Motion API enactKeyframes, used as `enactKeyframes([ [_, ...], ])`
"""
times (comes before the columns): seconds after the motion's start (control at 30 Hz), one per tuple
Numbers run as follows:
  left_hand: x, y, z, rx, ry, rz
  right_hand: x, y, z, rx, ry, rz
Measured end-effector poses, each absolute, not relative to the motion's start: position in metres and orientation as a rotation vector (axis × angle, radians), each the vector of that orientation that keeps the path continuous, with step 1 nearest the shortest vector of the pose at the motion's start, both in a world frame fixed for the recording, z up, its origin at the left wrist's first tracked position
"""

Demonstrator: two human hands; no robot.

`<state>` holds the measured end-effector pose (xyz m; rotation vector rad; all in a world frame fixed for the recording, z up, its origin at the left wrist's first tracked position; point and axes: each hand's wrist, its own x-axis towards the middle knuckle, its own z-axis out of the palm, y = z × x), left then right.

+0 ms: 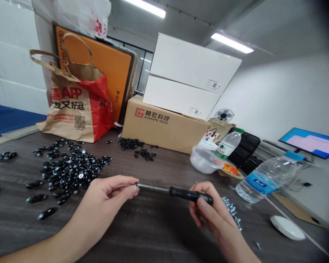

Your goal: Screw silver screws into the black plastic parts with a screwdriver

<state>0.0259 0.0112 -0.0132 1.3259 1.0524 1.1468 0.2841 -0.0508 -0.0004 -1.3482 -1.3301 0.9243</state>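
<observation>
Right hand (212, 212): thumb and fingers wrap the black handle of a screwdriver (190, 195), held nearly level above the near part of the dark table (150, 230), a grip that suits guiding the shaft
Left hand (108, 197): thumb and fingertips pinch a small dark piece (136, 184) at the screwdriver's tip, seemingly to steady it in line with the shaft; its details are too small to read
White oval device (287, 227): rests close to the table's right edge
Screws (231, 210): a silvery heap, partly hidden by the right hand, perhaps kept on that side for easy reach
Black pieces (74, 170): spread loosely over the table's left side, likely to suit the left hand
Blue-capped bottle (265, 180): stands by the right edge, beyond the screws
Plastic tub (205, 162): sits farther back, a green-capped bottle (230, 142) just behind
Paper bag (79, 106): stands toward the far left corner, before an orange box (115, 69)
Cardboard box (164, 128): lines the table's far side, bearing white boxes (189, 69), apparently stacked to save surface
</observation>
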Motion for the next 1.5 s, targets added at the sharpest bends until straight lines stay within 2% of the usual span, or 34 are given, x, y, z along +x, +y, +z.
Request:
enactKeyframes([
  [0.33, 0.0251, 0.0123, -0.0137, 1.333, 1.043, 1.149, 0.2843, -0.0486, -0.0012, -1.372, -1.352, 0.904],
  [0.5, 0.0261, 0.0122, -0.0137, 1.281, 1.004, 1.156, 0.2848, -0.0486, -0.0008, -1.296, -1.309, 1.003],
  [0.87, 0.0253, 0.0126, -0.0169, 1.324, 1.003, 1.16, 0.2845, -0.0472, -0.0078, -1.3, -1.298, 0.912],
  [1.03, 0.0249, 0.0127, -0.0177, 1.327, 1.036, 1.154, 0.2855, -0.0482, -0.004, -1.283, -1.314, 1.014],
  [1.17, 0.025, 0.012, -0.0172, 1.362, 1.054, 1.137, 0.2862, -0.0473, -0.0034, -1.333, -1.319, 0.93],
  [1.5, 0.0267, 0.0152, -0.0168, 1.325, 1.016, 1.153, 0.2892, -0.0417, -0.0075, -1.346, -1.282, 1.065],
])
